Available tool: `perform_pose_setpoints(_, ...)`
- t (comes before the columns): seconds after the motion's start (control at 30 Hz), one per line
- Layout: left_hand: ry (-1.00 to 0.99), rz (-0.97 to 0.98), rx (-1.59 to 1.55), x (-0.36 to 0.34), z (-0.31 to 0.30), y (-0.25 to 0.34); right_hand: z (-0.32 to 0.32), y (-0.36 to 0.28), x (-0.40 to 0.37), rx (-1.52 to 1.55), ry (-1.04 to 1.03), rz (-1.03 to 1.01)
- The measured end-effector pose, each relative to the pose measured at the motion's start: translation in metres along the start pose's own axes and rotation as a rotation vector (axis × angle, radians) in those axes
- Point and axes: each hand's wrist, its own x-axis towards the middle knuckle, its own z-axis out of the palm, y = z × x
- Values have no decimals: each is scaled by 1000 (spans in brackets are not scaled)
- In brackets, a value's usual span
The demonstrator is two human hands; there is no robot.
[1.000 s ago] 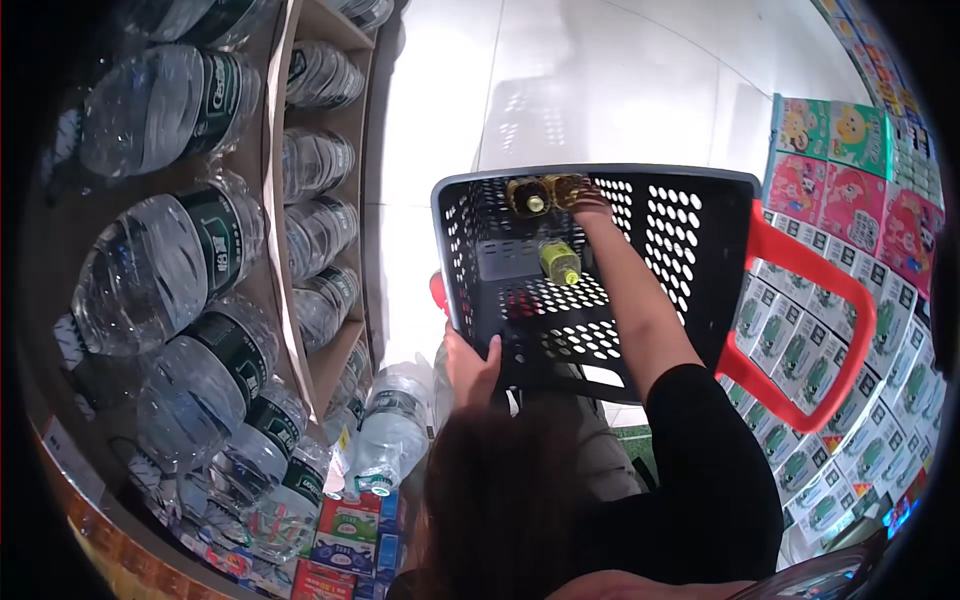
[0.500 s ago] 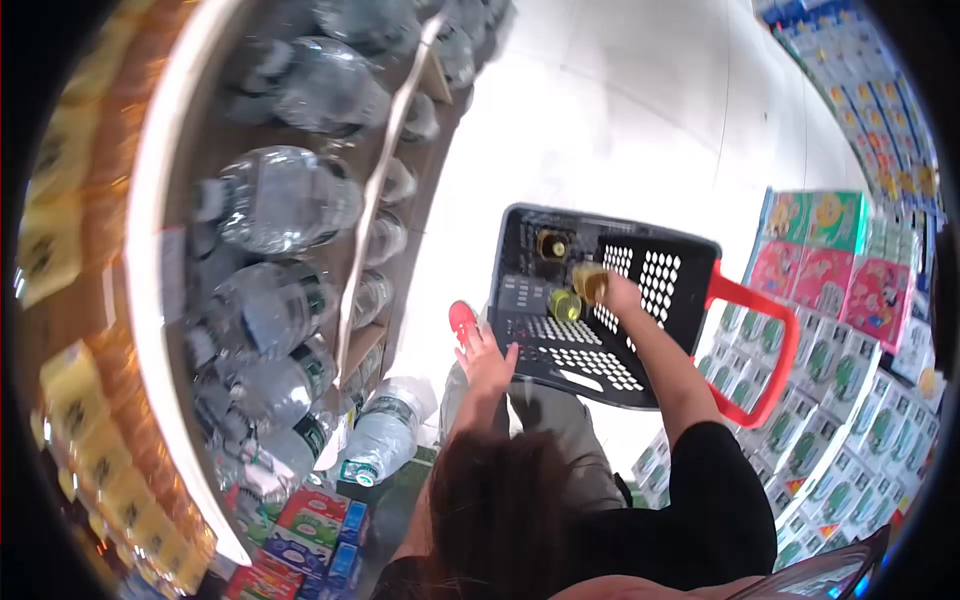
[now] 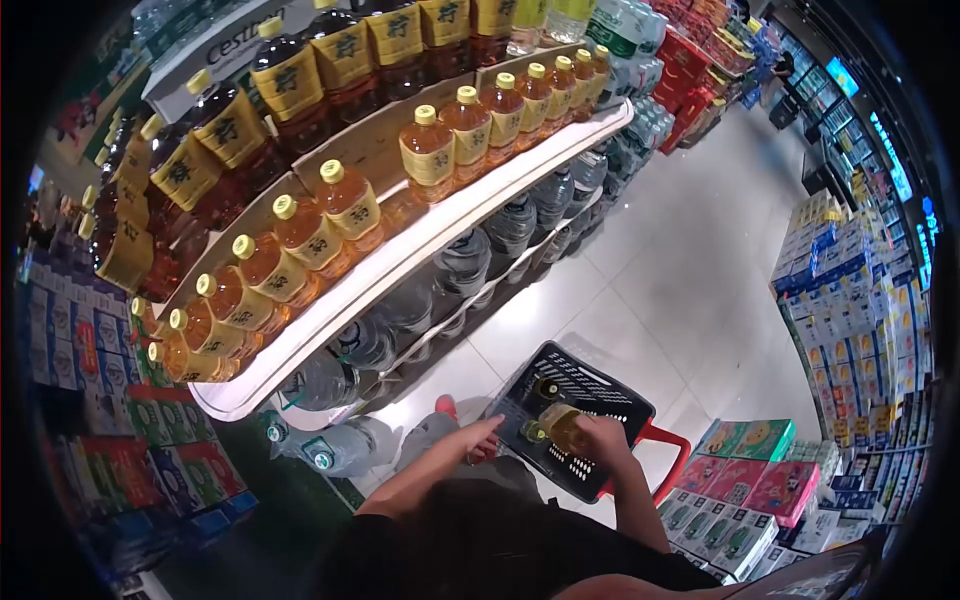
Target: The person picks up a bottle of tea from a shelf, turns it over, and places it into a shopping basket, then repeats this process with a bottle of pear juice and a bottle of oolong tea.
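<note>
A black shopping basket (image 3: 628, 400) with a red handle (image 3: 668, 437) stands on the floor by my legs. My right hand (image 3: 600, 438) is closed on an amber bottle (image 3: 563, 425) over the inside of the basket. Two more bottles show in the basket: a dark-capped bottle (image 3: 548, 388) and a greenish bottle (image 3: 533, 432), partly hidden by the held one. At the basket's left side is my left hand (image 3: 483, 438), its fingers apart and nothing in it.
A white-edged shelf (image 3: 420, 228) curves across the left, carrying yellow-capped bottles (image 3: 350, 205). Large water bottles (image 3: 465, 262) stand below it. Two large bottles (image 3: 340, 450) are beside my legs. Stacked packs (image 3: 730, 480) line the right.
The view has tilted up and turned, so the upper shelf and distant aisle now show, and the basket appears lower and smaller. My right hand still holds the bottle.
</note>
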Motion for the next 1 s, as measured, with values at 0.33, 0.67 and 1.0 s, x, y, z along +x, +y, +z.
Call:
perform_pose_setpoints(0.33,-481,370,-478,-118,-44,113,-126,-129,105,68,203,-421)
perform_pose_setpoints(0.67,-499,685,-758,-185,-74,148,-164,-191,199,256,267,-426)
perform_pose_setpoints(1.0,-397,868,-984,-196,-93,199,-191,-195,267,120,231,-775)
